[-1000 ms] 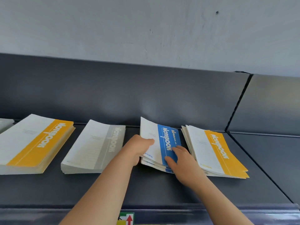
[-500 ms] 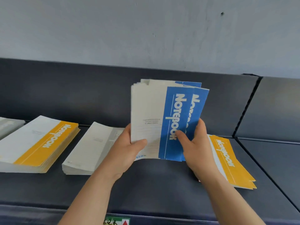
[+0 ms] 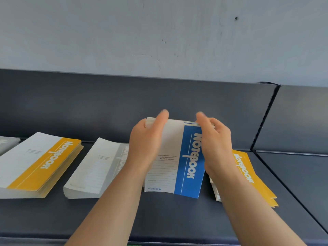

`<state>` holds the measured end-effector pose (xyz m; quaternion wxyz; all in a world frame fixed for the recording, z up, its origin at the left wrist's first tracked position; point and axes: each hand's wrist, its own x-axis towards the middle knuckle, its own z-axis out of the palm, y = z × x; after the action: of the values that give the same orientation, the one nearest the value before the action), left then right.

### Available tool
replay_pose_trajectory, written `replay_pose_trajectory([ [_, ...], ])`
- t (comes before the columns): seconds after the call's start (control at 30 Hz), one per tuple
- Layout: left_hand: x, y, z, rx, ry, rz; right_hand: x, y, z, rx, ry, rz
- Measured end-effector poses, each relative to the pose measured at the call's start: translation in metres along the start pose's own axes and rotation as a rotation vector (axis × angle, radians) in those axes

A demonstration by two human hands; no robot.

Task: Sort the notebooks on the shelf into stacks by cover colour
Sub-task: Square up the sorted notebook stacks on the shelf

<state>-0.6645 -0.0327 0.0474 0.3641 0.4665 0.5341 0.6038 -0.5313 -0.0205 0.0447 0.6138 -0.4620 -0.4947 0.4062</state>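
Note:
A small pile of blue-striped notebooks (image 3: 179, 157) stands on its lower edge on the dark shelf (image 3: 168, 215), tilted back. My left hand (image 3: 145, 144) presses its left side and my right hand (image 3: 216, 144) its right side, fingers reaching over the top edge. A tall yellow-striped stack (image 3: 35, 164) lies at the left. A grey-striped stack (image 3: 95, 167) lies beside it. Another yellow-striped pile (image 3: 252, 176) lies fanned at the right, partly behind my right wrist.
The shelf has a dark back panel (image 3: 88, 105) under a pale wall. A seam (image 3: 266, 118) splits off a further shelf section (image 3: 298, 171) at the right. The corner of one more grey notebook (image 3: 7, 142) shows at the far left edge.
The blue notebooks were lifted off the shelf and fanned in the air. Now they are squared together and set down on their lower edge, with both hands moved up their sides.

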Motion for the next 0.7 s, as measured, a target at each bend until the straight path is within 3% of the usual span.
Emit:
replay_pose_trajectory([
  [0.17, -0.002, -0.006, 0.004, -0.074, 0.048, 0.071, -0.006, 0.011, 0.003, 0.061, 0.025, 0.052],
  [0.27, -0.015, -0.03, -0.003, -0.058, -0.006, 0.14, -0.024, 0.042, -0.004, 0.03, 0.014, -0.051],
  [0.43, -0.034, -0.072, -0.009, 0.188, -0.066, 0.225, -0.04, 0.068, -0.015, 0.071, -0.126, -0.224],
  [0.7, -0.027, -0.075, -0.014, 0.312, -0.073, 0.198, -0.031, 0.077, -0.011, -0.128, -0.052, -0.147],
])
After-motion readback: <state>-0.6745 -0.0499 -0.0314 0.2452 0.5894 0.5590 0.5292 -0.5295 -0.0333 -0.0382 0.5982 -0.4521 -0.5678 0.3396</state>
